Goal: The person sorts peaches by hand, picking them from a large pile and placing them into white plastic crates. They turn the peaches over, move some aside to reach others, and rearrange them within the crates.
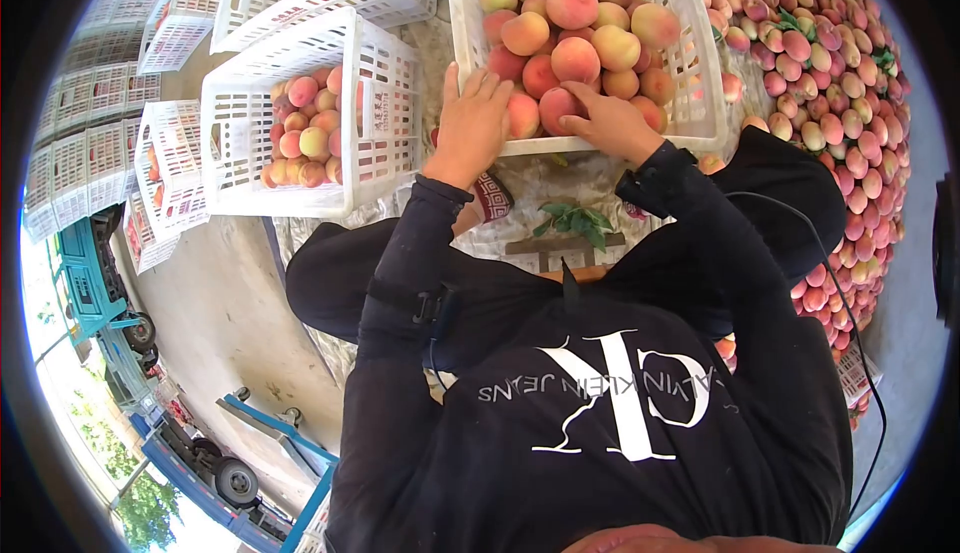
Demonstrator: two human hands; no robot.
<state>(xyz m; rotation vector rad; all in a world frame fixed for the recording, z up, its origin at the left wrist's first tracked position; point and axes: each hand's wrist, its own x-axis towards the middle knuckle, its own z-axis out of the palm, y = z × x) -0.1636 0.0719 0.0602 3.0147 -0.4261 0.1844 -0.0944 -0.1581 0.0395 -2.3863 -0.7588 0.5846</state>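
Note:
A white plastic crate full of peaches stands in front of me. Over its near left corner lies my left hand, fingers stretched forward along the rim and beside the peaches, holding nothing. My right hand reaches over the near rim, with its fingers on a red peach in the near row; whether they grip it is hard to tell, as the fingertips partly cover it. More peaches, yellow and red, fill the crate behind both hands.
A large heap of peaches spreads on the right. Another crate with peaches stands at left, stacked crates beyond. Green leaves lie between my legs. A blue cart is at lower left; a cable hangs on the right.

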